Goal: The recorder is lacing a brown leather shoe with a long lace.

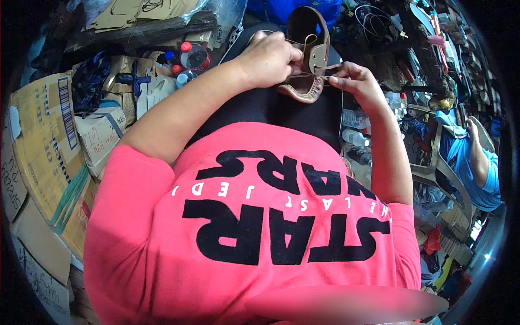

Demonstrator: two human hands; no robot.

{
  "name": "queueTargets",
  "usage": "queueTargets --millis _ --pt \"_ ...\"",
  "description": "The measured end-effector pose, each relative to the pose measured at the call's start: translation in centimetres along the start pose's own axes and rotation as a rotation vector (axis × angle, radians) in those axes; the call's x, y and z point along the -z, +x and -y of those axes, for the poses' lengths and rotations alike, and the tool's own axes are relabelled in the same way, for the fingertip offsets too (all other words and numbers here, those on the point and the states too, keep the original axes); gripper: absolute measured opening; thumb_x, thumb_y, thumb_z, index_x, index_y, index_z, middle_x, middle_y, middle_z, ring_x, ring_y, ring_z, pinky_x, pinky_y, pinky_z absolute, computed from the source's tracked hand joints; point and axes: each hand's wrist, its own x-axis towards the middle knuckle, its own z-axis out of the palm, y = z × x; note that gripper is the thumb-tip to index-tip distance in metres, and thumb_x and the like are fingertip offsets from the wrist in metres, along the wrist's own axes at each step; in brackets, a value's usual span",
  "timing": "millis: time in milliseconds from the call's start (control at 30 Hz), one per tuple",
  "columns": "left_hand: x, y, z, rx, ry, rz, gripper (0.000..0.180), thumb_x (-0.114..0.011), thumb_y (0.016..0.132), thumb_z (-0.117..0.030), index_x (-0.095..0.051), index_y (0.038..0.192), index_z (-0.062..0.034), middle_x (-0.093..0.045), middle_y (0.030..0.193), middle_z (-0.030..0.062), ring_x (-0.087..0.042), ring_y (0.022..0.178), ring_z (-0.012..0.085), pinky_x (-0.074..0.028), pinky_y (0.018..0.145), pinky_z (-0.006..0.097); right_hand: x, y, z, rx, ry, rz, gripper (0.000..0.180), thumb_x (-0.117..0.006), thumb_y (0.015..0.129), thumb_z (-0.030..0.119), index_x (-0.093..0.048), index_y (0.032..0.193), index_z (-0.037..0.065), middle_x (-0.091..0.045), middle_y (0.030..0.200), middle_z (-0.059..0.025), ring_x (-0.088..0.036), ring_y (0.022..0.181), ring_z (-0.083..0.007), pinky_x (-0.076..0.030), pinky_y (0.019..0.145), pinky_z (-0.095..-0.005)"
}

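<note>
A brown shoe (318,58) was held up between the two hands, over the dark trousers (244,112), with its opening turned to the far side and its stitched toe seam (313,93) turned toward the pink shirt (249,179). Whether the shoe was also borne by the lap could not be told. The left hand (271,58) was set just left of the shoe, its fingers bent and its fingertips brought to the shoe's left edge; what was clamped in that grip was hidden, and whether it was fully closed could not be told. The right hand (356,81) was placed just right of the shoe, below the tan flap, with thumb and forefinger brought together on the thread (307,40). A loop of the thread was seen across the shoe's opening. On the left, bottles (195,56) and a cardboard box (51,127) were crowded together; more bottles (355,137) were seen near the right forearm, and a co-worker (470,176) in blue was seen farther right.
</note>
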Motion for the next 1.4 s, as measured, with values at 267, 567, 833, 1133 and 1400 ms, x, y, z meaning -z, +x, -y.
queueTargets --millis 267,567,833,1133,1400 --pt "-1.0 0.6 -0.5 0.035 -0.075 0.024 0.015 -0.056 0.081 -0.016 -0.066 0.092 -0.0099 -0.067 0.086 0.0120 -0.063 0.087 0.0309 -0.044 0.078 0.046 0.0 -2.5 -0.3 0.061 -0.144 -0.082 0.011 -0.073 0.079 0.011 -0.066 0.085 0.003 -0.050 0.090 0.0017 -0.050 0.083 -0.0075 -0.040 0.075 -0.0219" --pt "-0.9 1.0 -0.2 0.017 0.009 0.088 0.017 -0.053 0.079 -0.013 -0.068 0.088 -0.0135 -0.068 0.084 0.0084 -0.064 0.087 0.0272 -0.038 0.080 0.046 3.7 -0.1 -1.9 0.250 -0.736 -0.511 0.014 -0.068 0.080 0.016 -0.068 0.089 0.005 -0.058 0.094 -0.0085 -0.057 0.086 -0.0216 -0.047 0.075 -0.0304" --pt "-0.5 0.9 -0.1 -0.017 0.008 0.129 0.018 -0.055 0.081 -0.017 -0.066 0.092 -0.0086 -0.065 0.085 0.0146 -0.061 0.088 0.0320 -0.040 0.078 0.044 -2.3 -0.9 4.5 0.475 -1.221 -0.050 0.009 -0.058 0.083 0.016 -0.058 0.091 0.012 -0.062 0.082 -0.0058 -0.059 0.087 -0.0256 -0.040 0.083 -0.0394" --pt "3.0 -5.7 3.6 -0.103 0.196 -0.111 0.010 -0.057 0.081 -0.010 -0.060 0.091 -0.0107 -0.059 0.074 0.0072 -0.058 0.077 0.0260 -0.041 0.075 0.039 2.9 -3.0 -0.3 0.343 -1.131 -0.125 0.010 -0.060 0.077 0.006 -0.058 0.086 0.010 -0.062 0.077 -0.0054 -0.060 0.081 -0.0244 -0.041 0.082 -0.0372" --pt "5.4 -1.9 -3.8 -0.447 -0.688 -0.271 0.005 -0.068 0.081 -0.005 -0.064 0.079 -0.0035 -0.061 0.081 0.0040 -0.058 0.075 0.0125 -0.045 0.070 0.025 -0.8 -0.3 5.0 0.383 0.533 -0.220 0.021 -0.063 0.089 0.024 -0.062 0.092 0.003 -0.060 0.082 -0.0020 -0.052 0.079 -0.0090 -0.041 0.075 -0.0235"
